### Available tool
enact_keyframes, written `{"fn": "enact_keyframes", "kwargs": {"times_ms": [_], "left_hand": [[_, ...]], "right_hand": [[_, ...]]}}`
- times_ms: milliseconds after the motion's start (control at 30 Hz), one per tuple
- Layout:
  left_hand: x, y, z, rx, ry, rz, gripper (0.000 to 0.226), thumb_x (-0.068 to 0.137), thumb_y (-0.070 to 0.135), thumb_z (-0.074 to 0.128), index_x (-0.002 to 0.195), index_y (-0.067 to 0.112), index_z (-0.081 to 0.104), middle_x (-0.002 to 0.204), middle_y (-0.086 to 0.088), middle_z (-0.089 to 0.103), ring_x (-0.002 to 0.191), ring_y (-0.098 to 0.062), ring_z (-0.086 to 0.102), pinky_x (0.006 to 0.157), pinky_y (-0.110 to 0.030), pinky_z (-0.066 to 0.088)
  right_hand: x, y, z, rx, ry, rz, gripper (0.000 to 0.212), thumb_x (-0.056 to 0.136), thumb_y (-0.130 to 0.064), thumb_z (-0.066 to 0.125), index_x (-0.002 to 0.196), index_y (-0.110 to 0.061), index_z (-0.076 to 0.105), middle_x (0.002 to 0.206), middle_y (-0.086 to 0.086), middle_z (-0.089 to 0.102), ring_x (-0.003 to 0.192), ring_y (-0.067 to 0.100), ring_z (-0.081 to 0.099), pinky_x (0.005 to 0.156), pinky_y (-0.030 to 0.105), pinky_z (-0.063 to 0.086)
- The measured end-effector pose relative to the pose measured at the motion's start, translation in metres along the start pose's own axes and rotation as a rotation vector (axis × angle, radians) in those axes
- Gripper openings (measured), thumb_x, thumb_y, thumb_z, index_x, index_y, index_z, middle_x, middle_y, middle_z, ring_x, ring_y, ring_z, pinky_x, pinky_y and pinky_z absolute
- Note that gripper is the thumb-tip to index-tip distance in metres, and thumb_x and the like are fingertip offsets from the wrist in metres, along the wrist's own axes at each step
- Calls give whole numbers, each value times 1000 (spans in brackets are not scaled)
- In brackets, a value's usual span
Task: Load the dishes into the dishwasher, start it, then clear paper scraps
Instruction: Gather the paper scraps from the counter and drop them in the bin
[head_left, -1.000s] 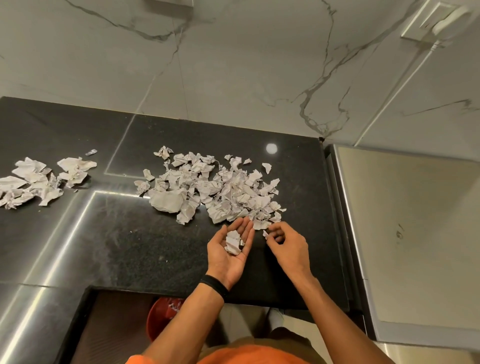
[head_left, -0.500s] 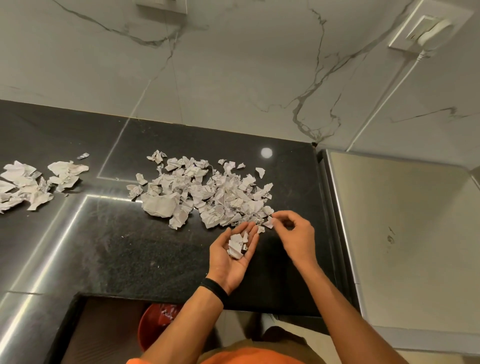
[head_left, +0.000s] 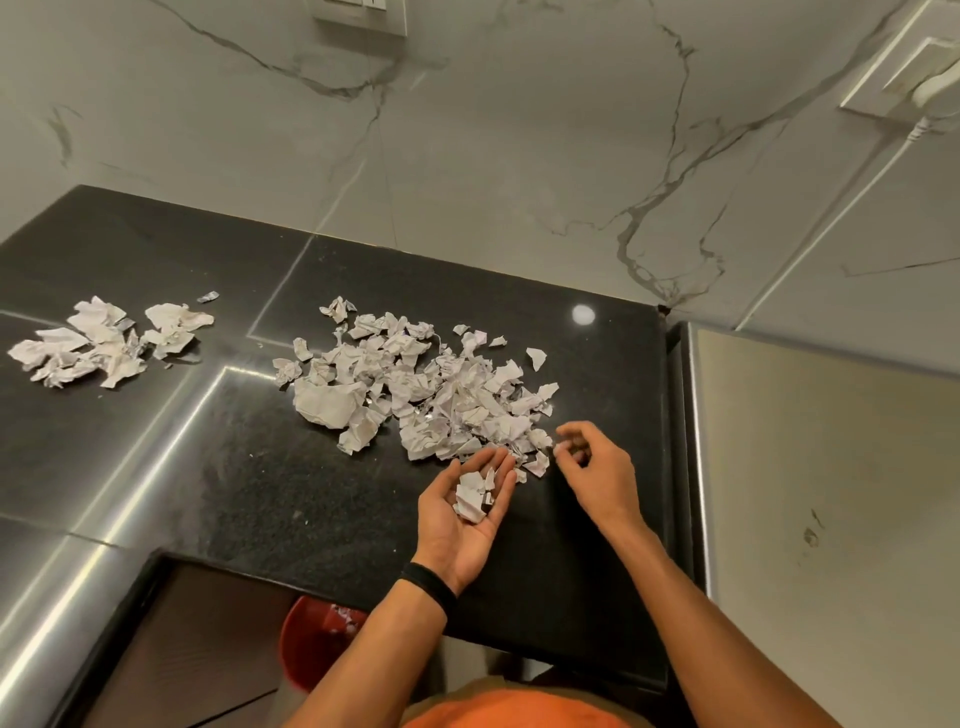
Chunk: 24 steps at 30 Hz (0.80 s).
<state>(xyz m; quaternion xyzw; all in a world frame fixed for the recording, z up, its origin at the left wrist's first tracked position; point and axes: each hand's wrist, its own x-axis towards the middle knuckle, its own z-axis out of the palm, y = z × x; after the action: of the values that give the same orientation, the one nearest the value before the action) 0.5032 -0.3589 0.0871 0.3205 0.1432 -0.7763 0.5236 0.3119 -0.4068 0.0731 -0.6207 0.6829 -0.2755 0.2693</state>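
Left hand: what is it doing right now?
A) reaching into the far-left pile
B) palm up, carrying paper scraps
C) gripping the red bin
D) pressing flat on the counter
B: the left hand lies palm up above the black counter with a few paper scraps resting in it.

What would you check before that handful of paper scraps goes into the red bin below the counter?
1. Scraps sit safely in the cupped left hand: ok.
2. Right hand has a scrap pinched: cannot tell; its curled fingers are blurred.
3. Red bin is in sight below the countertop edge: ok, partly hidden by the left arm.
4. Bin has room: cannot tell.
5. Countertop cleared: not ok; the large pile and the small pile lie on it.
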Motion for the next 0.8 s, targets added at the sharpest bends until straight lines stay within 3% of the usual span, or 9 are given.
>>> {"fn": "enact_keyframes", "kwargs": {"times_ms": [100,200,333,433,533,700,800], "left_hand": [[7,-8,5,0,13,13,42,102,25,47,127,-4,64,134,-23,64,125,-35,63,100,-45,53],[10,-18,12,20,11,32,38,97,24,51,115,-2,71,133,-22,65,123,-33,63,99,-39,53],[12,-28,18,-4,2,33,40,102,25,47,101,-1,78,119,-19,71,105,-30,72,88,-36,61],[15,-29,17,-51,-12,15,37,101,23,49,118,-4,68,127,-22,67,110,-31,71,94,-40,59],[12,-28,18,-74,-9,30,41,97,19,53,128,-6,61,133,-25,64,123,-35,64,102,-47,52],[6,-21,9,-94,25,81,45,92,20,55,127,-6,62,134,-24,64,125,-36,62,109,-45,49],[1,-16,4,-115,42,98,43,95,21,52,127,-6,62,133,-25,64,127,-37,61,114,-45,43]], "right_hand": [[-17,-25,-11,236,-29,-19,15,90,-19,77,101,-27,72,91,-15,71,86,3,66,75,19,55],[-33,-46,-15,309,-191,-96,14,90,-18,76,99,-28,74,96,-20,72,88,3,67,75,14,51],[-34,-46,-14,317,-214,-133,17,92,-16,73,101,-31,75,100,-21,73,95,3,68,80,14,51],[-24,-35,-19,372,-104,-103,15,90,-14,75,101,-26,75,94,-16,75,90,4,70,79,16,53],[-9,-11,-19,293,0,-21,16,88,-15,78,101,-24,74,91,-14,73,88,3,69,79,20,57],[0,6,-3,-12,-158,-48,24,86,-27,80,107,-33,70,92,-18,69,84,-3,65,79,20,56],[-2,1,7,-78,-146,-80,23,89,-28,77,111,-31,70,93,-17,67,84,-2,63,80,22,55]]}}
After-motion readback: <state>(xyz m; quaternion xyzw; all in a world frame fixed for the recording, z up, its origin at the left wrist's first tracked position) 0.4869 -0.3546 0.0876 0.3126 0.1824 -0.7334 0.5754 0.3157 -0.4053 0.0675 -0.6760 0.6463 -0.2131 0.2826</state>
